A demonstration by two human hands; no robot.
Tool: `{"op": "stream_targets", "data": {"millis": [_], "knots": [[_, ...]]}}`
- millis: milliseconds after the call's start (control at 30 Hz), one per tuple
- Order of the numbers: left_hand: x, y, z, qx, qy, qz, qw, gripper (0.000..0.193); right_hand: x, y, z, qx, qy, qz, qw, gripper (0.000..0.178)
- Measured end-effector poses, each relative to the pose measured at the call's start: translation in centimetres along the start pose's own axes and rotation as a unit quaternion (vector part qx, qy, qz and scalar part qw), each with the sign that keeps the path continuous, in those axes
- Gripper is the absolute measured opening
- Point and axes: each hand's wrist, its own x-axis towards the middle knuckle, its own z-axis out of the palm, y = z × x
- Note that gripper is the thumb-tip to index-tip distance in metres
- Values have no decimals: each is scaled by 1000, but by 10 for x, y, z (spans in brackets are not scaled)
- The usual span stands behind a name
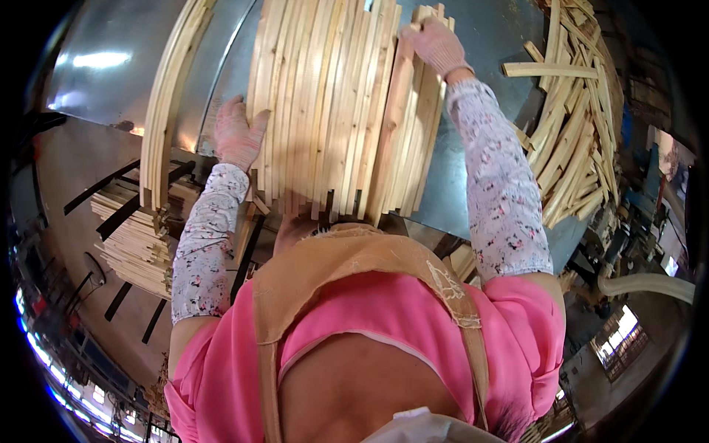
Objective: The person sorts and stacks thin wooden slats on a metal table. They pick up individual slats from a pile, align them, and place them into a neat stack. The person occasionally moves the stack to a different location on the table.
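A row of long pale wooden strips (pixel 317 111) lies side by side on the metal tabletop in front of me, their near ends uneven. My left hand (pixel 240 134), in a pinkish knit glove, rests against the row's left edge with thumb and fingers apart. My right hand (pixel 437 46), gloved alike, is at the far right of the row, its fingers closed on the far part of a wooden strip (pixel 395 118). That strip looks darker and redder than its neighbours and sits slightly on top. The right fingertips are partly hidden.
A narrow stack of strips (pixel 168 96) stands left on the metal table (pixel 96 81). To the right is a jumbled heap of wooden strips (pixel 580 140), one strip (pixel 550 70) jutting toward me. More stacked strips (pixel 133 240) lie below left on dark bars.
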Motion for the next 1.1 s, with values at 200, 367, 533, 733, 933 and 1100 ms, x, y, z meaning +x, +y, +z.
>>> {"op": "stream_targets", "data": {"millis": [200, 367, 533, 733, 933, 1100], "knots": [[12, 8, -3, -4, -22, 13, 1000, 66, 36, -19, -4, 6, 153, -10, 988, 57], [52, -9, -11, -14, 34, 67, 997, 63, -30, 43, -11, 76, 187, 39, 979, 72], [135, -11, 8, 136, 58, 229, 962, 68, -81, 129, 49, -128, 19, -35, 991, 81], [121, 34, 17, -389, -101, -53, 914, 77, -110, 47, 61, 93, 58, 207, 972, 94], [113, 47, -14, -408, -168, -96, 892, 103, -122, 58, 63, 466, -33, 163, 869, 86], [103, 35, -5, -529, -152, -85, 830, 102, -132, 55, 53, 575, -3, 140, 806, 81]]}}
